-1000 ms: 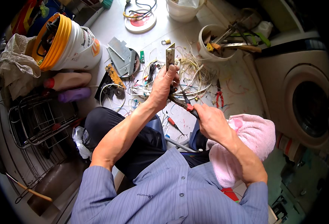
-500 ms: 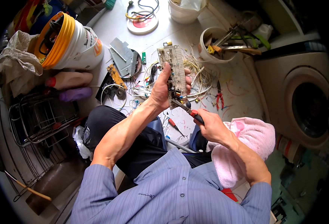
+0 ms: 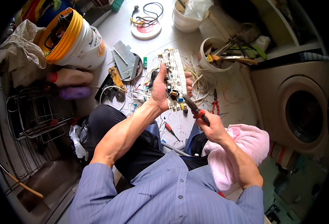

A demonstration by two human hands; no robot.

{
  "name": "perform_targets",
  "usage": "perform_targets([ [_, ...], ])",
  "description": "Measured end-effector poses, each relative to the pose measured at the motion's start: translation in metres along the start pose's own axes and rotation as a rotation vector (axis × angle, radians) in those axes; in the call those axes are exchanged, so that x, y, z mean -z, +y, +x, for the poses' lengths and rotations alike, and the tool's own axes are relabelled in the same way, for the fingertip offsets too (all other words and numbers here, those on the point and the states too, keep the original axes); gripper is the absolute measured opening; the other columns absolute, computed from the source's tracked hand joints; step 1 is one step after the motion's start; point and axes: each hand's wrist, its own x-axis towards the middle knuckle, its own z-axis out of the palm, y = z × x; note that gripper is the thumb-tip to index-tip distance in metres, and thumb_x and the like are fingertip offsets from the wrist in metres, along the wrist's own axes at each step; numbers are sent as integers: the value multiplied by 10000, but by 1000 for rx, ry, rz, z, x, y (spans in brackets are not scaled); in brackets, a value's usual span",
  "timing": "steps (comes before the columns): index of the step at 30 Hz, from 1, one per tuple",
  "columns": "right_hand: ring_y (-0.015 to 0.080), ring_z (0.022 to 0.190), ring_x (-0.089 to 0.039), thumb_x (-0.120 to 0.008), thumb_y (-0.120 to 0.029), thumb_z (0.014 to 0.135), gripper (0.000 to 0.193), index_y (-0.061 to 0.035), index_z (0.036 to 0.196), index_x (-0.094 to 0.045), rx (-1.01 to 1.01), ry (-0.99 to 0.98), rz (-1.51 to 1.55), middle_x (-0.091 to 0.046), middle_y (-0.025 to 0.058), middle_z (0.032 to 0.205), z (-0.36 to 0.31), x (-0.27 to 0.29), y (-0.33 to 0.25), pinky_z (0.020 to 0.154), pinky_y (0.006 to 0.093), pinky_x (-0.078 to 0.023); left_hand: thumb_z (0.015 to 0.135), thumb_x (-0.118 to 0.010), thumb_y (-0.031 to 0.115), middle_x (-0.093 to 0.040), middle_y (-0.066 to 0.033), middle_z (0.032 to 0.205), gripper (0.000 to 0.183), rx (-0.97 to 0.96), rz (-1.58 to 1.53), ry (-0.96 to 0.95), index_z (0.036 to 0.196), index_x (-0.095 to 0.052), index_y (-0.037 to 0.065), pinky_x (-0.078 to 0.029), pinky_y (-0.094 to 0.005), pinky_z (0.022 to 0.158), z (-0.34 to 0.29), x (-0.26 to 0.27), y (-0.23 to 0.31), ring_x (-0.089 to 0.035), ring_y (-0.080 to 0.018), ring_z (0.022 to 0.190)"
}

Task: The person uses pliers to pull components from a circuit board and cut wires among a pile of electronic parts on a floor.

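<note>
My left hand (image 3: 160, 91) grips a long whitish circuit board (image 3: 177, 71), its thumb on the near face and its fingertips showing past the right edge. Small black, blue and yellow parts crowd the board's lower end. In my right hand (image 3: 213, 128) is a pair of pliers (image 3: 197, 110) with red and black handles. Their dark jaws lie close to the board's lower right edge; whether they touch it I cannot tell. Below the board, a red-handled screwdriver (image 3: 170, 128) lies on the floor.
Tangled cables (image 3: 198, 84) and wire scraps spread behind the board. Red-handled cutters (image 3: 215, 104) lie to the right. Around them stand a tool bucket (image 3: 209, 67), a yellow-rimmed white bucket (image 3: 82, 48) and a washing machine (image 3: 276, 86). A pink towel (image 3: 246, 138) drapes over my right knee.
The pliers have pulled back from the board's lower part to its right side. The board has turned its face more toward me and catches more light.
</note>
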Motion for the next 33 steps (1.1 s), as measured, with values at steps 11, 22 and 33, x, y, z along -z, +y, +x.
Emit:
perform_targets([
  [11, 90, 705, -549, -563, -115, 1024, 200, 47, 1134, -602, 166, 650, 243, -620, 32, 837, -85, 142, -82, 662, 241, -463, 981, -421, 693, -672, -146, 950, 789, 42, 218, 167, 1237, -572, -38, -574, -427, 771, 7, 17, -1, -673, -262, 823],
  [22, 470, 824, -693, -534, -460, 984, 509, 14, 907, -702, -1008, 844, 26, -703, 273, 870, -208, 26, 262, 711, 553, -531, 963, -461, 692, -654, -149, 1013, 800, 68, 562, 446, 1278, -548, -39, -546, -434, 817, 20, 67, -16, -641, -269, 867],
  [33, 178, 576, -598, -614, -163, 945, 162, -3, 921, -611, -1116, 615, 836, -638, 87, 688, -239, -143, 340, 536, 347, -486, 1041, -422, 557, -616, -100, 1376, 600, -3, 649, 681, 1395, -548, 90, -466, -492, 1074, -11, 67, -43, -594, -309, 1240],
])
